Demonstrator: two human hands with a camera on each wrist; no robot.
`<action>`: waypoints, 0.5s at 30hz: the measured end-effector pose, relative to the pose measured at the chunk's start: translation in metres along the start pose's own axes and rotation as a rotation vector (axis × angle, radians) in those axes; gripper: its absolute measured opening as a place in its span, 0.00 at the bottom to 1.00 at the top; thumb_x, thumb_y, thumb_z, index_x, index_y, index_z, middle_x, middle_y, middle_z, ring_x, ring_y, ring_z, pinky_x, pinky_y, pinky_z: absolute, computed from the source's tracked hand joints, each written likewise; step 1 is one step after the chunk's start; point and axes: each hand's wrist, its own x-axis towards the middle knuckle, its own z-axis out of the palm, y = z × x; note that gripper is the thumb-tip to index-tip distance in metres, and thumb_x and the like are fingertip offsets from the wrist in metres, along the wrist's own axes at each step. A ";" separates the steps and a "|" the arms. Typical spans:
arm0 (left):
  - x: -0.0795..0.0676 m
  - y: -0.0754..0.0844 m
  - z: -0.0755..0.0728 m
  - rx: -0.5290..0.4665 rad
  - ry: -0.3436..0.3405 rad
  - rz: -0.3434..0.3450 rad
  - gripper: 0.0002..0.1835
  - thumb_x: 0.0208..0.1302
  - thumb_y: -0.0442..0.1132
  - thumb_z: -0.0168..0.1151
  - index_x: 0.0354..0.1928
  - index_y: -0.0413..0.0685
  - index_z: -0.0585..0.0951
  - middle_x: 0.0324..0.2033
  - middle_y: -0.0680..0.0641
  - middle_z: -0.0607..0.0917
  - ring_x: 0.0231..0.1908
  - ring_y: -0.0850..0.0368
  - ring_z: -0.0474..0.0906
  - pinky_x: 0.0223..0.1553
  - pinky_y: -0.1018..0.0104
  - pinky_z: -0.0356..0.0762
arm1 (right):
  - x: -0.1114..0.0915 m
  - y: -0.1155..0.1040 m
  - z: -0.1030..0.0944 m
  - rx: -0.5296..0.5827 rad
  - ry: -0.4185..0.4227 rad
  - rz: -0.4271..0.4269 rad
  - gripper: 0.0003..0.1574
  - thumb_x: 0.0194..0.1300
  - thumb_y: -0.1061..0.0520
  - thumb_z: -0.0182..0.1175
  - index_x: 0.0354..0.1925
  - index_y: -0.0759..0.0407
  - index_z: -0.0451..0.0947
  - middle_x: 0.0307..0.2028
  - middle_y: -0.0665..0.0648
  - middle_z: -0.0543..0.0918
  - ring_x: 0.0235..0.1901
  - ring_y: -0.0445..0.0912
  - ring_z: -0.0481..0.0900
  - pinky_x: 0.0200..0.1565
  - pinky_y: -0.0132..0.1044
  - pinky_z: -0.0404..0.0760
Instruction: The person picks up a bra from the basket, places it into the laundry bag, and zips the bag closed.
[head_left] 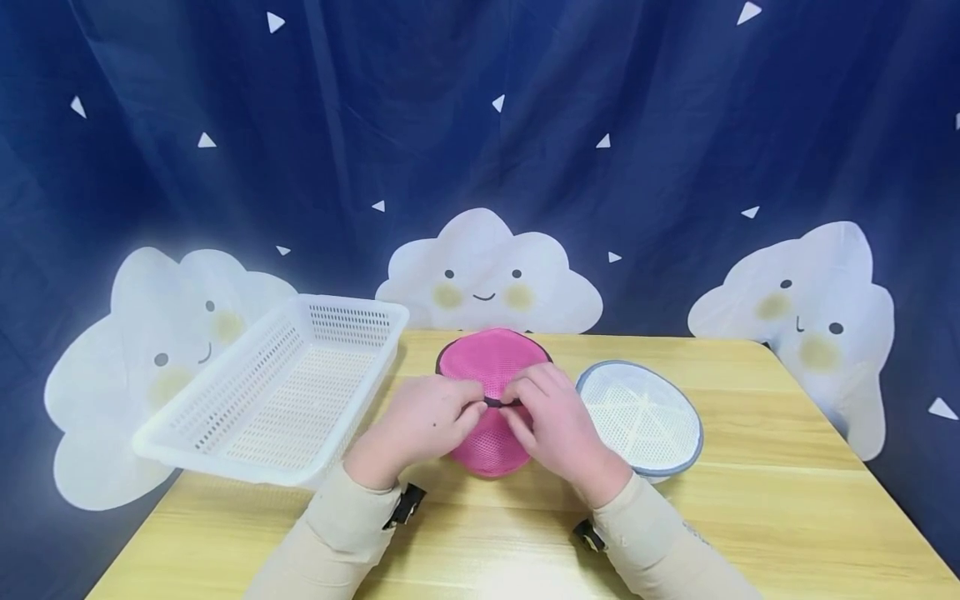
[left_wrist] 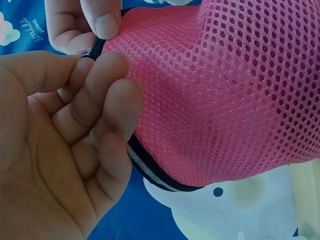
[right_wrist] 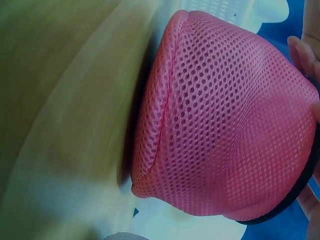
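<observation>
A pink mesh laundry bag (head_left: 489, 446) with a black zipper edge (left_wrist: 155, 172) stands on the table between both hands. My left hand (head_left: 423, 417) pinches the black edge at the front between thumb and forefinger; its other fingers are bent against the mesh (left_wrist: 210, 100). Close beside it, my right hand (head_left: 553, 421) pinches the same edge, the two thumbs almost meeting. In the right wrist view the bag (right_wrist: 215, 115) bulges out and its base sits on the wood, with fingertips just showing at the right border. Whatever lies inside the bag is hidden.
To the left is a white plastic basket (head_left: 307, 475) with slotted walls. A white mesh bag with a blue-grey rim (head_left: 637, 417) lies right of my right hand. Behind the wooden table (head_left: 787, 500) hangs a dark blue curtain (head_left: 480, 125) with cloud prints.
</observation>
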 end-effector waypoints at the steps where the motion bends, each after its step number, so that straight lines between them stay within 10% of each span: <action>1: 0.000 0.001 0.000 0.000 -0.003 0.005 0.17 0.68 0.43 0.59 0.22 0.58 0.67 0.15 0.59 0.64 0.19 0.61 0.66 0.23 0.65 0.66 | 0.000 0.000 0.000 0.000 0.000 -0.003 0.11 0.58 0.60 0.71 0.37 0.54 0.78 0.39 0.51 0.80 0.43 0.49 0.75 0.50 0.45 0.72; 15: -0.001 0.004 0.005 0.009 0.023 0.043 0.17 0.67 0.43 0.59 0.21 0.59 0.67 0.15 0.59 0.62 0.18 0.61 0.64 0.22 0.65 0.65 | 0.000 -0.005 0.001 0.010 0.007 -0.031 0.08 0.60 0.61 0.68 0.35 0.56 0.76 0.38 0.51 0.79 0.42 0.50 0.75 0.50 0.44 0.72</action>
